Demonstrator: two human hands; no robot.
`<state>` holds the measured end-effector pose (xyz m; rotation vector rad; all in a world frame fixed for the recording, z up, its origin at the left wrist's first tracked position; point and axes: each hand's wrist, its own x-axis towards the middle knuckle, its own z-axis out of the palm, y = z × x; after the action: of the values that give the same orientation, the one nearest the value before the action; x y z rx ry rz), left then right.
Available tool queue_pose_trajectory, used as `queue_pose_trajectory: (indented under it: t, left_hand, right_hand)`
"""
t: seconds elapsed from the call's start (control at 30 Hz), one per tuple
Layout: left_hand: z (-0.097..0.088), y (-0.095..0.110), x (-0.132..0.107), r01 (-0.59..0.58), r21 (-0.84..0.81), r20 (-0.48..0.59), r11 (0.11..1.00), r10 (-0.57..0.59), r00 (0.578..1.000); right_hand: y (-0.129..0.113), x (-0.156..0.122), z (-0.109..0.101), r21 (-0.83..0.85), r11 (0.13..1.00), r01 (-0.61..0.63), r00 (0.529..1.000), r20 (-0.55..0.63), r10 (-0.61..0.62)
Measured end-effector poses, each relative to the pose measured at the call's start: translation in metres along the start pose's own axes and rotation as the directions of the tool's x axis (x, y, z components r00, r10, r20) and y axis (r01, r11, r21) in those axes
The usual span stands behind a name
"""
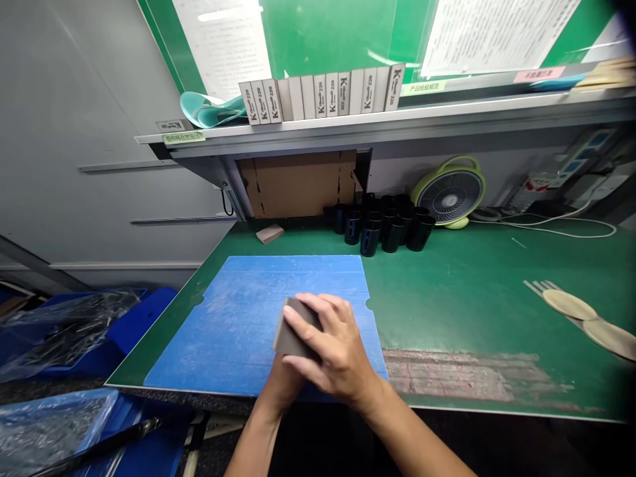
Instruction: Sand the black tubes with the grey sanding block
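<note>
We wrap our right hand [334, 348] tight around a grey sanding block [296, 329] so it stays firm above the blue mat [233, 311]; our left hand [282, 386] sits just below, but we cannot tell if it holds too; the mat seems laid on the green bench [472, 298] as a soft spot.

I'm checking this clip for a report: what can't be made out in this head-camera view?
- Left hand: its fingers are hidden by the right hand.
- Sanding block: partly covered by the right hand; underside hidden.
- Black cylinders: rear ones hidden by front ones.
- Tan discs: cut off by the right edge.
- Posted sheets: text too small, cut off above.
</note>
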<state>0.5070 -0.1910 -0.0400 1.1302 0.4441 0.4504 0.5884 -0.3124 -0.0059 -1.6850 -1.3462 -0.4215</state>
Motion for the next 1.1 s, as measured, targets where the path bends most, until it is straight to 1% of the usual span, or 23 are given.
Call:
queue_pose_trajectory:
  t: [0.03,0.13,0.17,0.2,0.3,0.33,0.43,0.47,0.5,0.6,0.63,0.7,0.77,0.9,0.93,1.0,1.07,1.1]
  left_hand:
    - [-0.001,0.0,0.0,-0.033,0.022,0.021,0.999,0.032,0.999]
    - [-0.004,-0.001,0.002,-0.181,0.165,0.137,0.969,0.159,0.978]
    - [-0.005,-0.002,0.003,-0.208,0.197,0.159,0.958,0.178,0.971]
    - [-0.006,-0.003,0.003,-0.216,0.213,0.162,0.953,0.183,0.97]
    - [-0.006,-0.006,0.003,-0.203,0.188,0.109,0.961,0.185,0.977]
    - [-0.006,-0.006,0.003,-0.206,0.175,0.112,0.963,0.189,0.976]
    - [-0.006,-0.004,0.003,-0.218,0.148,0.173,0.965,0.192,0.966]
    - [-0.006,-0.004,0.003,-0.219,0.146,0.18,0.965,0.192,0.965]
    - [-0.005,-0.003,0.003,-0.222,0.147,0.173,0.964,0.196,0.965]
    - [-0.005,0.0,0.002,-0.248,0.166,0.152,0.954,0.223,0.963]
    - [-0.006,0.0,0.002,-0.256,0.177,0.17,0.95,0.227,0.959]
    - [-0.007,-0.001,0.003,-0.266,0.191,0.226,0.945,0.222,0.949]
    - [-0.009,-0.002,0.003,-0.277,0.196,0.25,0.941,0.225,0.942]
    - [-0.01,-0.006,0.002,-0.293,0.222,0.216,0.93,0.246,0.945]
    - [-0.01,-0.006,0.002,-0.3,0.24,0.228,0.923,0.246,0.942]
    - [-0.009,-0.008,0.003,-0.344,0.303,0.26,0.889,0.27,0.927]
    - [-0.007,-0.009,0.005,-0.418,0.393,0.274,0.819,0.33,0.903]
    - [-0.006,-0.01,0.005,-0.452,0.432,0.271,0.781,0.366,0.89]
  right_hand:
    - [0.001,-0.006,0.003,-0.016,1.0,-0.019,1.0,-0.007,0.019]
    - [0.008,-0.021,0.009,0.009,0.987,-0.163,0.982,-0.089,0.164]
    - [0.009,-0.021,0.01,0.019,0.986,-0.168,0.981,-0.1,0.169]
    - [0.009,-0.018,0.011,0.023,0.99,-0.141,0.985,-0.101,0.143]
    - [0.007,-0.008,0.012,0.032,0.999,-0.014,0.997,-0.072,0.016]
    - [0.005,-0.007,0.012,0.038,0.999,-0.021,0.997,-0.073,0.024]
    - [0.004,-0.009,0.011,0.048,0.988,-0.146,0.984,-0.099,0.15]
    - [0.004,-0.009,0.011,0.048,0.985,-0.165,0.98,-0.103,0.17]
    - [0.004,-0.007,0.012,0.049,0.987,-0.156,0.981,-0.106,0.161]
    - [0.006,-0.003,0.012,0.052,0.997,-0.051,0.995,-0.088,0.055]
    - [0.005,-0.002,0.013,0.05,0.998,-0.047,0.995,-0.088,0.052]
    - [0.004,-0.003,0.013,0.03,0.995,-0.091,0.99,-0.104,0.094]
    - [0.002,-0.002,0.015,0.009,0.993,-0.121,0.986,-0.11,0.121]
    - [0.005,-0.004,0.014,0.011,0.999,-0.04,0.998,-0.047,0.041]
    - [0.008,-0.009,0.01,0.012,0.998,-0.068,0.997,-0.037,0.068]
    - [0.02,-0.024,-0.006,-0.001,0.98,-0.201,0.979,-0.032,0.2]
    - [0.032,-0.039,-0.029,-0.032,0.936,-0.352,0.935,-0.053,0.35]
    - [0.036,-0.043,-0.042,-0.05,0.915,-0.401,0.915,-0.075,0.397]
